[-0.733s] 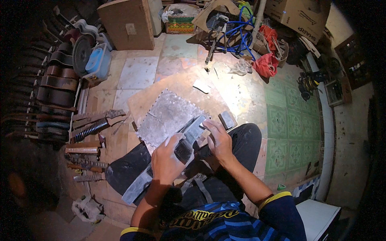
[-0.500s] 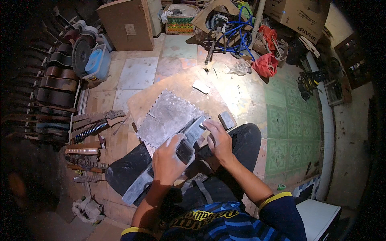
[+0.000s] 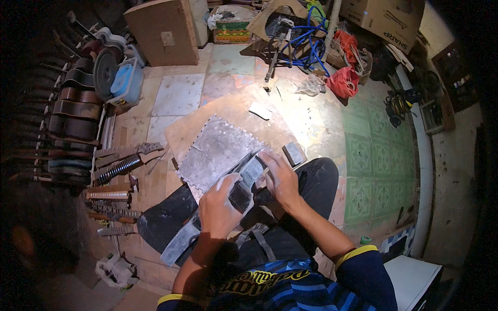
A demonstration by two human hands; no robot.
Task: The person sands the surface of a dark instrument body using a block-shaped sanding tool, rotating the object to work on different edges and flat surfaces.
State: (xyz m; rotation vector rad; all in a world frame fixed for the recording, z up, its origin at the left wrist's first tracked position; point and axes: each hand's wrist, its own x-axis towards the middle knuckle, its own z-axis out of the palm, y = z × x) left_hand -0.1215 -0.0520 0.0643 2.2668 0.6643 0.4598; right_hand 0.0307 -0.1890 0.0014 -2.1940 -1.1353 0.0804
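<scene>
A long, dust-covered grey piece with curved edges point(image 3: 180, 244), like a guitar body on its side, lies slantwise across my lap. My left hand point(image 3: 220, 205) is wrapped round its middle, beside a dark, shadowed part point(image 3: 240, 197). At the far end, my right hand point(image 3: 280, 179) is closed, fingers bent over the edge and thumb below. Anything small under those fingers is hidden. Right of this hand lies a small grey block with a dark face point(image 3: 294, 154). Pale dust coats both hands. Beyond them a grey, notched-edge mat point(image 3: 215, 147) rests on a brown board point(image 3: 189, 122).
Guitar necks point(image 3: 119, 195) and a dark coil spring point(image 3: 120, 169) lie on the floor at left. Guitars point(image 3: 78, 109) line the left side. A white scrap point(image 3: 260, 111) sits on the board. Further off are a blue hose point(image 3: 311, 49), a red bag point(image 3: 343, 83) and a cardboard box point(image 3: 161, 33).
My right hand has shifted slightly away from me along the far end, and its fingers now lie over the edge. The grey piece has tilted a little; my left hand keeps its hold.
</scene>
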